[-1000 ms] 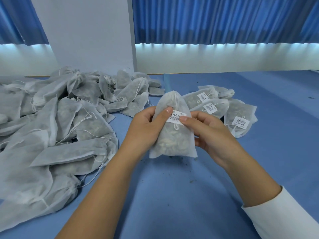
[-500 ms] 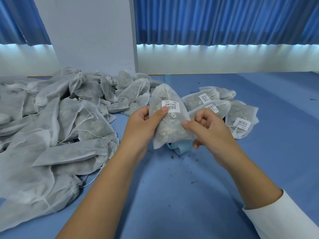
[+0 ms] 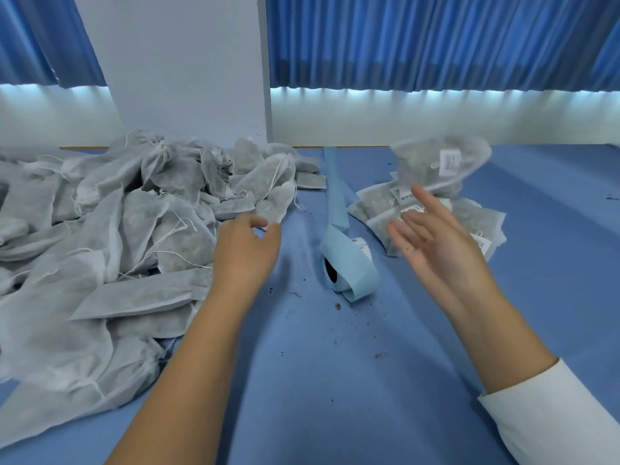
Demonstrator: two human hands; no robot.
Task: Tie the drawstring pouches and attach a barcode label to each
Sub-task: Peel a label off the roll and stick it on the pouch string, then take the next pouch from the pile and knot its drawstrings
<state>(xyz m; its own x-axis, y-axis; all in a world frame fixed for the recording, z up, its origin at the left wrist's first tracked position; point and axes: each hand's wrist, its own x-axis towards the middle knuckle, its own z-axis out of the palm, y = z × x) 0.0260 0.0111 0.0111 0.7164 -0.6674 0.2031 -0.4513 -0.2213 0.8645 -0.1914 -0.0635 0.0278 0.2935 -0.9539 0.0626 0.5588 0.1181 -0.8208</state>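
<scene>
Dozens of unlabelled pouches (image 3: pixel 134 229) lie heaped left of the label roll (image 3: pixel 349 263). The labelled ones (image 3: pixel 379 203) sit to the roll's right, with one blurred pouch (image 3: pixel 439 162) above them, touched by nothing. The right hand (image 3: pixel 436 243) is spread and empty; the left hand (image 3: pixel 248 243) hangs loosely curled by the heap's edge, holding nothing. The pouches look light, soft and floppy, best pinched at the gathered neck near the strings.

Curtains: pleated blue curtains (image 3: pixel 436 38) hang across the back, on both sides of the pillar.
Pillar: a plain pale pillar (image 3: pixel 181 62) stands between them.
Wall: a white wall (image 3: pixel 436 119) runs below the curtain hems, where cool light glows.
Table: a blue table (image 3: pixel 335 380) surface, speckled with dark crumbs.
</scene>
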